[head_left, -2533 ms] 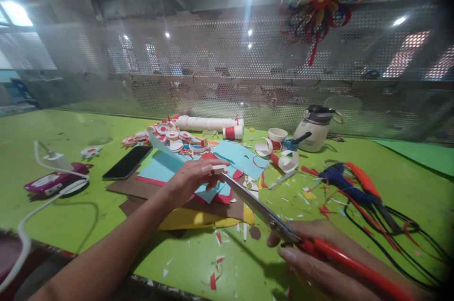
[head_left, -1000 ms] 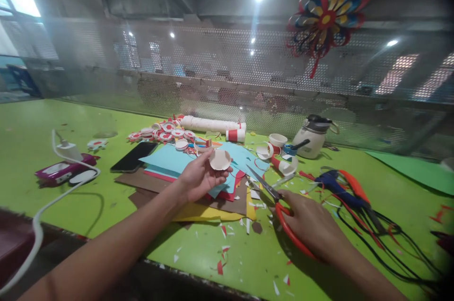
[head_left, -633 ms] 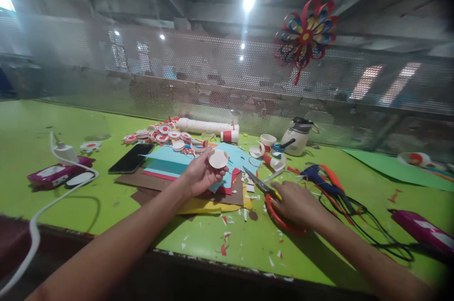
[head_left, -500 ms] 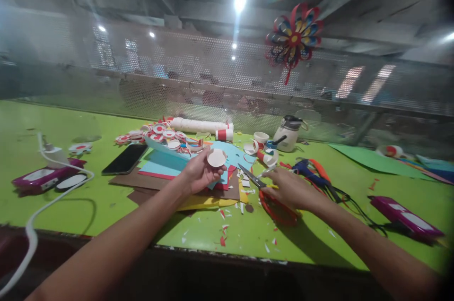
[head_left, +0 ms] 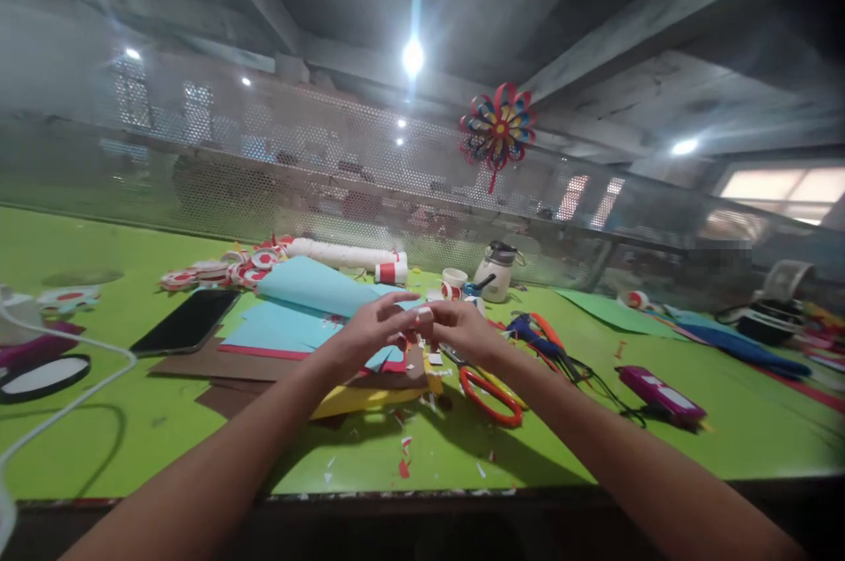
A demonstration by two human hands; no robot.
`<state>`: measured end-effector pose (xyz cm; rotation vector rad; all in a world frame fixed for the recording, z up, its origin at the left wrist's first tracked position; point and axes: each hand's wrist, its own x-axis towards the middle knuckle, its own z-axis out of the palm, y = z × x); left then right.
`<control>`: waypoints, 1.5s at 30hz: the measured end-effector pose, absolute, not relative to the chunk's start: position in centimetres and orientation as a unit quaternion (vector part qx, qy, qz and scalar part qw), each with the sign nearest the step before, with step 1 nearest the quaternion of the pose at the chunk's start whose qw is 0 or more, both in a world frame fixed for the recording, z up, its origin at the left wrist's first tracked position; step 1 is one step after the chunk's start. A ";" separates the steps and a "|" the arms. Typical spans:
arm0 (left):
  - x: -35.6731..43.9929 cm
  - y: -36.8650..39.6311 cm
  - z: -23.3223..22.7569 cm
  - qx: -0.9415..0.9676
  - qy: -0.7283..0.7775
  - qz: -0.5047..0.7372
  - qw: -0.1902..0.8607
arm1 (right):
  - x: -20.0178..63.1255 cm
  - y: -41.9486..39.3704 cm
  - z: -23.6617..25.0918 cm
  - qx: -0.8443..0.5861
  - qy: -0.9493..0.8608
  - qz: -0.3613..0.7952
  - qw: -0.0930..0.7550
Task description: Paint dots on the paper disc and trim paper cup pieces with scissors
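Both forearms bare w/ no sleeves, left hand (head_left: 373, 330) & right hand (head_left: 462, 328) ungloved.

Bare green table (head_left: 132, 429) left, scissors (head_left: 488, 389), cables (head_left: 594, 376) probably crowding right

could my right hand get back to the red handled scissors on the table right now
Probably yes. The scissors lie flat on the green table just below and beside the right hand, with nothing on top of them. That hand's fingers, though, meet the left hand on a small piece.
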<state>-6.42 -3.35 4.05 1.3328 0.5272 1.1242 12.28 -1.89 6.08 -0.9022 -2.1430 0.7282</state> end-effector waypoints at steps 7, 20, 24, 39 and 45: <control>-6.0 -2.4 2.7 0.681 0.243 0.477 0.499 | 13.1 -0.3 4.6 -0.297 -0.811 0.201 0.462; -5.4 -2.6 2.1 0.781 0.326 0.445 0.293 | 13.4 -0.8 1.0 -0.302 -0.802 0.045 0.513; -5.3 -2.7 2.3 0.769 0.355 0.461 0.264 | 13.5 -1.5 1.2 -0.323 -0.813 0.042 0.482; -3.7 -3.9 1.2 0.771 0.440 0.379 0.261 | 15.4 0.9 0.3 -0.480 -0.730 0.105 0.475; -5.5 -5.0 4.4 0.807 0.467 0.286 0.222 | 15.6 1.1 0.2 -0.503 -0.723 0.134 0.454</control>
